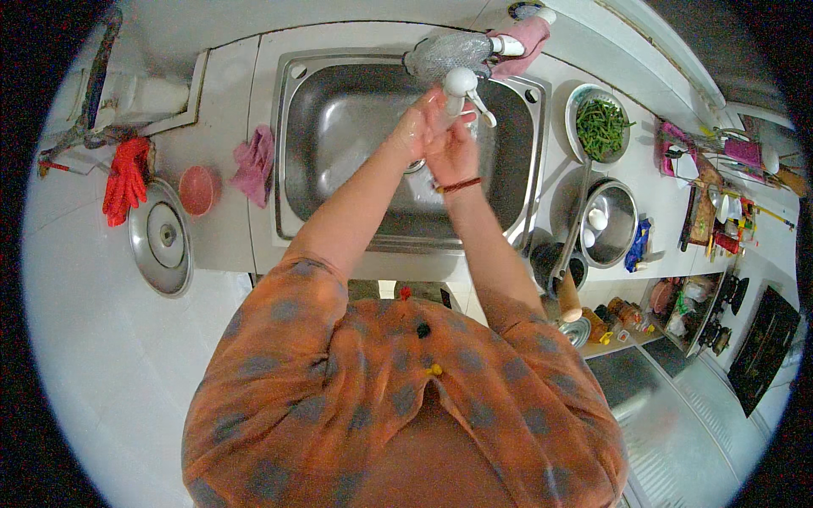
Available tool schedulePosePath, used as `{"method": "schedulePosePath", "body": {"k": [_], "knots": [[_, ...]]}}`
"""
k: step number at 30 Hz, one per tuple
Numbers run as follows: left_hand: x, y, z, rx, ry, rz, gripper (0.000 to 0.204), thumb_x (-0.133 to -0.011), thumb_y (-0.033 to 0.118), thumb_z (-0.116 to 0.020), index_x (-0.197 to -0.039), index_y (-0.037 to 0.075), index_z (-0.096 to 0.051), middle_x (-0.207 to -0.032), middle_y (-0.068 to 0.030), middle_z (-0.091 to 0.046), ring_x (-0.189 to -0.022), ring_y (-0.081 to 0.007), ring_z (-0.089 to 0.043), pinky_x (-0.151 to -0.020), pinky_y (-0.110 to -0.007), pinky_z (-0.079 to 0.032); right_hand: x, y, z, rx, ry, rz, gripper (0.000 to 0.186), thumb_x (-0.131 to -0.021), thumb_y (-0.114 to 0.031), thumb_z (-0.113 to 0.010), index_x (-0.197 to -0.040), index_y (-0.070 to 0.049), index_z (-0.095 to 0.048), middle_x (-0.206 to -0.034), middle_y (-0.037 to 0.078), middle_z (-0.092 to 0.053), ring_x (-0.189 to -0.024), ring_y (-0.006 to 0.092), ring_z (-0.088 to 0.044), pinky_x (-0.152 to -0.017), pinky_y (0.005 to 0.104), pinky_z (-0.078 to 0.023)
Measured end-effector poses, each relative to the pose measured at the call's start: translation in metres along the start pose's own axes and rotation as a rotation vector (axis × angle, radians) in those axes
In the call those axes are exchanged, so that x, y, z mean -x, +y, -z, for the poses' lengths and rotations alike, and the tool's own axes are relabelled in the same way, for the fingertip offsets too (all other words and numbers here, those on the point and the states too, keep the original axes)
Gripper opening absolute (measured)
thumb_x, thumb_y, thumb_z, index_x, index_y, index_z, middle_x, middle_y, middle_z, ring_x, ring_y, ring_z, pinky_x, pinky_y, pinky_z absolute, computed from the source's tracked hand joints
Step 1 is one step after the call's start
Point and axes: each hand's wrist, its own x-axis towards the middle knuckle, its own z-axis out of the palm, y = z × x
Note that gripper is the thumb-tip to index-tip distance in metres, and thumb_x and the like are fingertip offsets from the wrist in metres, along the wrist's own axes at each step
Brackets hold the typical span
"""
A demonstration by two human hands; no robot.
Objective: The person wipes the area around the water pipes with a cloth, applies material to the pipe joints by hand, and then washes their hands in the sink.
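Note:
Over the steel sink [326,216], my left hand [420,123] and my right hand [454,154] are close together beneath the white tap [460,83]. Both look wet, and neither shows a thing held. The left hand's fingers stretch out toward the tap. Those of the right hand are bent a little and apart, beside the left hand. The tap's head and lever hide part of the fingertips. A reddish-brown bracelet [460,184] circles my right wrist. Behind the tap lies a bundle wrapped in clear plastic [447,56], with a pink cloth [527,44] next to it.
Right of the sink are a bowl of green beans [600,127] and a steel pot [622,216] holding white eggs, with a long handle alongside. On the left lie a pink cloth [253,165], a pink bowl [198,190], a metal lid [161,241] and red gloves [127,179].

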Motion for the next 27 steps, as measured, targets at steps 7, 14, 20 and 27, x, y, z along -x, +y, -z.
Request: {"method": "schedulePosePath", "body": {"k": [7,14,20,27], "knots": [[-0.005,0.016,0.03,-0.087,0.167,-0.025,0.032,-0.082,0.033,-0.059,-0.099,0.006,-0.053,-0.09,-0.0099,-0.059,-0.083,-0.0237,-0.057,-0.079,-0.04,-0.047,0.008,0.008,-0.017,1.362,-0.129,0.163,0.033,-0.087,-0.004,-0.049,-0.12,-0.002,-0.047,-0.11,0.006,-0.057,-0.109,0.0191,-0.05,-0.09,0.029,-0.041],[0.012,-0.014,0.027,-0.114,0.178,-0.114,0.06,-0.08,0.049,-0.061,-0.123,0.012,-0.043,-0.124,-0.0058,-0.047,-0.113,-0.0213,-0.048,-0.09,-0.038,-0.043,-0.037,0.001,0.002,1.982,-0.291,0.556,0.032,-0.087,-0.019,-0.049,-0.117,-0.011,-0.055,-0.117,0.016,-0.054,-0.102,0.0321,-0.053,-0.085,0.0375,-0.043],[0.057,-0.056,-0.01,-0.232,0.184,-0.107,0.038,-0.08,0.024,-0.067,-0.112,0.013,-0.05,-0.098,-0.0018,-0.059,-0.089,-0.0172,-0.058,-0.074,-0.035,-0.049,-0.062,-0.005,-0.002,2.544,-0.286,0.651,0.03,-0.082,-0.021,-0.057,-0.107,-0.005,-0.057,-0.109,0.017,-0.052,-0.104,0.0349,-0.051,-0.087,0.0423,-0.043],[0.025,-0.015,0.011,-0.069,0.297,-0.041,0.029,-0.086,0.033,-0.056,-0.1,0.007,-0.055,-0.097,-0.0068,-0.06,-0.09,-0.0204,-0.057,-0.078,-0.036,-0.048,-0.049,0.006,0.019,2.788,-0.197,0.531,0.023,-0.079,-0.016,-0.053,-0.098,-0.003,-0.059,-0.102,0.012,-0.057,-0.094,0.0318,-0.057,-0.079,0.042,-0.047]]}}
